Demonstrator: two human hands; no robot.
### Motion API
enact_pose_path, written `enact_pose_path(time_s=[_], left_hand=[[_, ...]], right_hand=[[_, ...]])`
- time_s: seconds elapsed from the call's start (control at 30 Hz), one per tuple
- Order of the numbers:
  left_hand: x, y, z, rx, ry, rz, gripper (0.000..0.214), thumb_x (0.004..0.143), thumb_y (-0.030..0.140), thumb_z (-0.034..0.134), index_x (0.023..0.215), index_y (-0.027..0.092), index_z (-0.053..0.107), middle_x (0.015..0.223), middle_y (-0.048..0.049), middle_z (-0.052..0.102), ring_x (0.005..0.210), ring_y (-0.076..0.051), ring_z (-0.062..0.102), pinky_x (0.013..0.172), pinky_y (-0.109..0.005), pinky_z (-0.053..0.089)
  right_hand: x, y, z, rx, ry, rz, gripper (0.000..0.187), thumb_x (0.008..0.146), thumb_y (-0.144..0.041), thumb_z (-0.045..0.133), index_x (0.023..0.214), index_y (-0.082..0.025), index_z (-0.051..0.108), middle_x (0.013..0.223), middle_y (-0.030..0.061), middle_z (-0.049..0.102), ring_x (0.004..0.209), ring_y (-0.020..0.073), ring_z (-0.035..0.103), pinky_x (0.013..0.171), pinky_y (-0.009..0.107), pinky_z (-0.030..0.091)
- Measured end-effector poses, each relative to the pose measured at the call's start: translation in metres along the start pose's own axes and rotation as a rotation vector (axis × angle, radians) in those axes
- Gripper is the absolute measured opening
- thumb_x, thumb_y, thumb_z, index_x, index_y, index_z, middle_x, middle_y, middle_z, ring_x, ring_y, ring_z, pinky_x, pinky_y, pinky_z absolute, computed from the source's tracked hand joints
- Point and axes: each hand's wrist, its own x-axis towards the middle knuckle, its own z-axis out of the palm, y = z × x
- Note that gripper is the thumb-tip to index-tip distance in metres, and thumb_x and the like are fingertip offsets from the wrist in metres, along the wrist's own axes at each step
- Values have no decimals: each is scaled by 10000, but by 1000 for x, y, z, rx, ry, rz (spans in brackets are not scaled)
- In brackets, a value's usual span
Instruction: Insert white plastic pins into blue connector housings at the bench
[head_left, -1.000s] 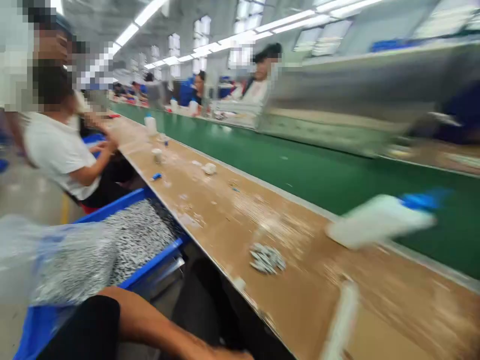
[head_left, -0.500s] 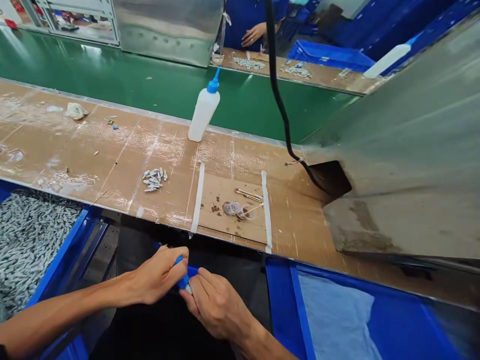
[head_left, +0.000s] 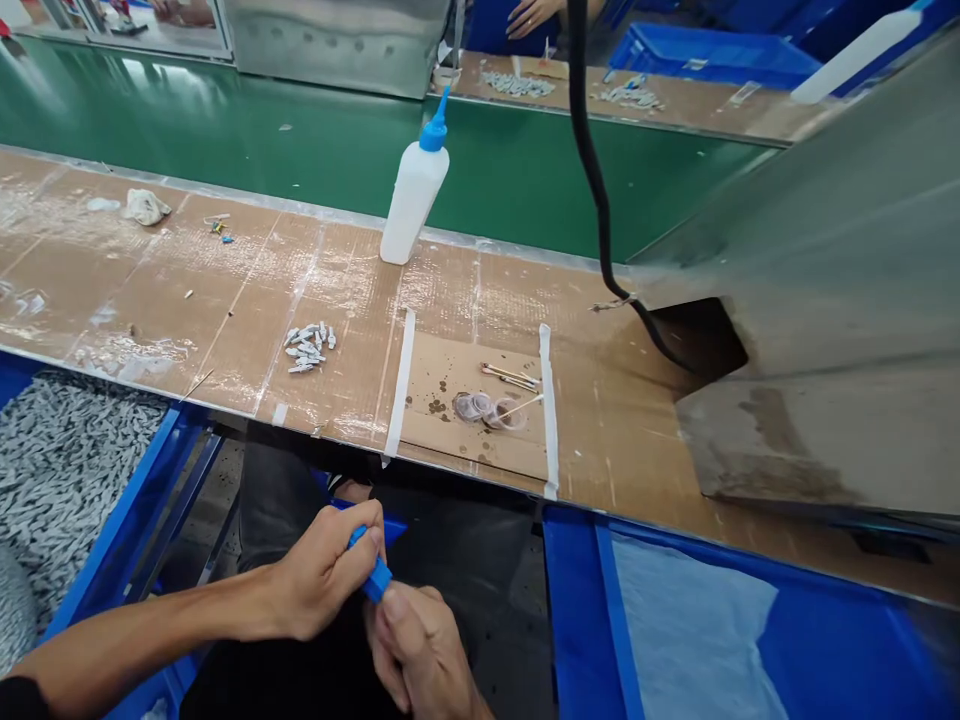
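Note:
Below the bench edge, over my lap, my left hand (head_left: 326, 570) is curled round a small blue plastic piece (head_left: 373, 572). My right hand (head_left: 416, 645) is closed just under it, its thumb pressed against the lower end of the same blue piece. What my right fingers enclose is hidden. On the brown bench above lie a little pile of small white parts (head_left: 307, 345), a taped cardboard pad (head_left: 450, 375) with thin sticks and clear rings, and a white squeeze bottle (head_left: 412, 200) with a blue nozzle.
A blue bin (head_left: 169, 470) of many small white parts stands at my left. Another blue bin (head_left: 570, 600) lined with white cloth is at my right. A grey metal housing (head_left: 825, 330) and a black cable (head_left: 592, 180) rise at the right. Beyond runs a green conveyor belt (head_left: 225, 130); another person's hand (head_left: 529, 15) works across it.
One second ago the view swept blurred along the line to the left; it now looks down at my lap. Since half a second ago my hands shifted slightly lower, still together on the blue piece.

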Motion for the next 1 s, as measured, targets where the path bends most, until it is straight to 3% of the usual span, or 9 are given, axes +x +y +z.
enact_pose_path(time_s=[0.1, 0.17, 0.37, 0.6, 0.73, 0.83, 0.93, 1.0], left_hand=[[7, -5, 1, -108, -17, -128, 359, 1014, 358, 365, 702, 203, 452, 639, 46, 438, 585, -119, 392, 569, -249, 342], [11, -10, 2, -181, -26, -166, 362, 1005, 377, 389, 694, 202, 448, 635, 55, 413, 564, -110, 350, 530, -237, 312], [19, -20, 7, -385, -55, -270, 351, 964, 430, 442, 687, 213, 438, 572, 76, 370, 468, -88, 283, 427, -228, 212], [25, -24, 10, -378, -1, -281, 381, 975, 483, 446, 703, 216, 442, 604, 69, 371, 484, -97, 305, 436, -229, 239], [27, -25, 12, -191, 49, -185, 383, 1021, 437, 417, 721, 204, 467, 693, 38, 441, 626, -125, 416, 597, -240, 381], [27, -31, 14, -2, 93, -53, 384, 1053, 416, 374, 748, 210, 483, 704, 30, 487, 657, -136, 465, 656, -252, 404], [23, -44, 19, 191, 130, 105, 336, 1059, 394, 391, 807, 226, 538, 681, 26, 566, 596, -142, 510, 617, -259, 416], [19, -55, 26, 303, 251, 244, 331, 1055, 395, 414, 826, 240, 595, 687, 6, 633, 613, -163, 562, 659, -272, 460]], right_hand=[[12, -9, -25, -692, -49, -375, 474, 1106, -245, 324, 659, -202, 475, 529, -12, 496, 482, 116, 412, 499, 289, 303], [19, -14, -39, -974, -88, -539, 448, 1098, -205, 331, 694, -183, 523, 580, 11, 531, 524, 139, 422, 496, 316, 293], [25, -20, -47, -1280, -115, -610, 444, 1087, -231, 380, 682, -170, 552, 595, 20, 535, 546, 163, 436, 500, 343, 291], [23, -19, -51, -1194, -14, -530, 369, 1086, -276, 431, 753, -174, 551, 655, 21, 575, 600, 159, 496, 546, 316, 330], [17, -10, -51, -1082, 50, -412, 317, 1099, -275, 385, 849, -177, 554, 725, 33, 619, 647, 163, 541, 579, 293, 366], [12, -4, -49, -938, 65, -334, 403, 1116, -330, 306, 789, -206, 507, 707, 24, 612, 635, 156, 548, 593, 281, 384], [5, -3, -48, -662, 90, -45, 549, 1102, -508, 283, 667, -214, 445, 567, -19, 526, 548, 124, 520, 581, 247, 393], [1, -1, -49, -490, 97, 194, 634, 1060, -642, 292, 632, -205, 461, 508, -37, 471, 495, 103, 476, 534, 226, 365]])
